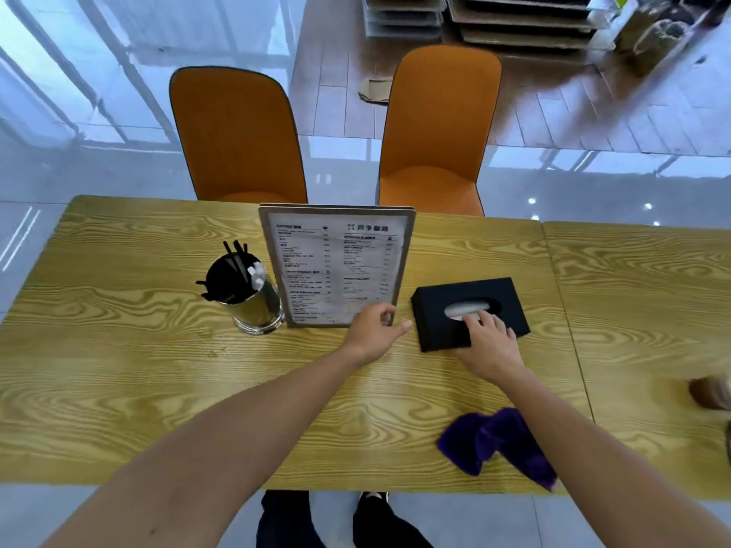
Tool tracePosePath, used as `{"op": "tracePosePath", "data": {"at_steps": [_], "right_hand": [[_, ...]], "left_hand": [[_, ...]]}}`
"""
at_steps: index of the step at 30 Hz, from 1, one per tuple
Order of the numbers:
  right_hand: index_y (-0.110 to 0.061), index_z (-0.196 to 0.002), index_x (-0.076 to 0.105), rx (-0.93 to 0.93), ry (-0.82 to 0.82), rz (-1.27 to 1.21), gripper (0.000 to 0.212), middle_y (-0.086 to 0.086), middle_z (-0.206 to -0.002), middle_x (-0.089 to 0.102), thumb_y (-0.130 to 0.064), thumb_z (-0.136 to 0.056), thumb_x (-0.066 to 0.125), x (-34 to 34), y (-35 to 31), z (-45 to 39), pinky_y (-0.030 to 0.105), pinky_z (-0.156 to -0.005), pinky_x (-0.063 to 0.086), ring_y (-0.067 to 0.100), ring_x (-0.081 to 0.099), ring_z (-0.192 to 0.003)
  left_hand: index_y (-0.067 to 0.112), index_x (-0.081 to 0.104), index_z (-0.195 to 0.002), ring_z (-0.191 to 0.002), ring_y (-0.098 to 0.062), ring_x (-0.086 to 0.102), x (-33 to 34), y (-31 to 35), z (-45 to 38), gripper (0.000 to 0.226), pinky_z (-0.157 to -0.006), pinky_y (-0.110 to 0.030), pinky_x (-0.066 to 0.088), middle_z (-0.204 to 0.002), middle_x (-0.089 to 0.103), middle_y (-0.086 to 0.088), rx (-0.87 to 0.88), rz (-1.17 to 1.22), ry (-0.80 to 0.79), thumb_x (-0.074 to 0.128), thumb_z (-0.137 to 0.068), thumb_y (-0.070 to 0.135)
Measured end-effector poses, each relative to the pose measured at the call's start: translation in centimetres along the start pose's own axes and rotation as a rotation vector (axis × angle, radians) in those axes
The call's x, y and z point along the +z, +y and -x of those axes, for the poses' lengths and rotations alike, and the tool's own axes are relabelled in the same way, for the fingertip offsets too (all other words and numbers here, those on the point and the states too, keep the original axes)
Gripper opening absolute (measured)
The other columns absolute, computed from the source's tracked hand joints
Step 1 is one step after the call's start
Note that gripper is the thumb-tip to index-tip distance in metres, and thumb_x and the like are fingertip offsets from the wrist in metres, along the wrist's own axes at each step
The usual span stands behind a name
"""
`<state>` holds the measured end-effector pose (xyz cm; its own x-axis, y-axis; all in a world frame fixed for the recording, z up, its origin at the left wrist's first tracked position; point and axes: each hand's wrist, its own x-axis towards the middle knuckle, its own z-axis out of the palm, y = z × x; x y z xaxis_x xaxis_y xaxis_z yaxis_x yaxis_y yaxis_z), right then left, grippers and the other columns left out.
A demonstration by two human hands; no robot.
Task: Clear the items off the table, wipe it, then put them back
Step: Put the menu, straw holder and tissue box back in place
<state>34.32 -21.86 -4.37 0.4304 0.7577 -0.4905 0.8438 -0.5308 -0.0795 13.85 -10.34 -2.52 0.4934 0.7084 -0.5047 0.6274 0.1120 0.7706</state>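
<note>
While the straw cup (pixel 253 294) stood untouched mid-frame, left fingers (pixel 389 316) pinched the menu stand (pixel 336 267); right fingers (pixel 488 320) rested spread on the tissue box (pixel 470 310). Clearing had barely begun, the purple cloth (pixel 494 442) unused.

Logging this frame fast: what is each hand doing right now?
Left hand: closed on the lower right corner of the menu stand.
Right hand: open, fingers resting on the tissue box, gripping nothing.
</note>
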Motion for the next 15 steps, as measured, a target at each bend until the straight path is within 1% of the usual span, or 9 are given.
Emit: {"op": "tracePosePath", "data": {"at_steps": [2, 5, 7, 10, 15], "right_hand": [[-0.022, -0.149, 0.039, -0.030, 0.038, 0.011, 0.059, 0.009, -0.153, 0.040, -0.030, -0.095, 0.062, 0.2, 0.8, -0.2, 0.053, -0.115, 0.032, 0.033, 0.026, -0.147], [-0.022, -0.146, 0.044, -0.068, 0.088, 0.020, 0.051, 0.008, -0.144, 0.048, -0.025, -0.097, 0.061, 0.4, 0.9, -0.6, 0.049, -0.107, 0.041, 0.033, 0.035, -0.138], [-0.024, -0.146, 0.043, -0.093, 0.084, 0.032, 0.051, 0.007, -0.142, 0.049, -0.028, -0.099, 0.060, 0.2, 0.8, -0.9, 0.048, -0.103, 0.043, 0.033, 0.037, -0.133], [-0.027, -0.147, 0.042, -0.117, 0.064, 0.066, 0.051, 0.006, -0.140, 0.050, -0.035, -0.100, 0.058, 0.1, 0.2, -1.2, 0.049, -0.101, 0.043, 0.033, 0.038, -0.133], [-0.025, -0.144, 0.045, -0.130, 0.062, 0.068, 0.047, 0.008, -0.137, 0.052, -0.038, -0.100, 0.057, 0.2, -1.4, -1.2, 0.050, -0.099, 0.045, 0.033, 0.040, -0.132]], "left_hand": [[0.013, 0.055, -0.141, -0.121, -0.020, 0.058, 2.6, 0.5, -0.5, 0.060, -0.100, -0.033, 0.049, -0.133, 0.060, -0.006, -0.062, 0.036, -0.003, 0.070, -0.091, 0.042], [0.011, 0.051, -0.145, -0.122, -0.020, 0.057, 5.3, 1.0, -1.2, 0.061, -0.097, -0.028, 0.045, -0.134, 0.059, -0.007, -0.135, 0.077, 0.005, 0.068, -0.093, 0.038], [0.009, 0.051, -0.145, -0.122, -0.019, 0.057, 6.3, 1.2, -1.6, 0.059, -0.100, -0.030, 0.044, -0.132, 0.060, -0.007, -0.141, 0.085, -0.001, 0.067, -0.095, 0.034], [0.008, 0.049, -0.146, -0.132, -0.021, 0.054, 6.9, 1.3, -1.6, 0.056, -0.109, -0.032, 0.043, -0.144, 0.056, -0.008, -0.160, 0.092, 0.016, 0.066, -0.096, 0.027], [0.009, 0.046, -0.149, -0.136, -0.020, 0.051, 6.0, 0.7, -1.8, 0.056, -0.108, -0.028, 0.039, -0.149, 0.053, -0.008, -0.166, 0.075, 0.063, 0.064, -0.097, 0.023]]}}
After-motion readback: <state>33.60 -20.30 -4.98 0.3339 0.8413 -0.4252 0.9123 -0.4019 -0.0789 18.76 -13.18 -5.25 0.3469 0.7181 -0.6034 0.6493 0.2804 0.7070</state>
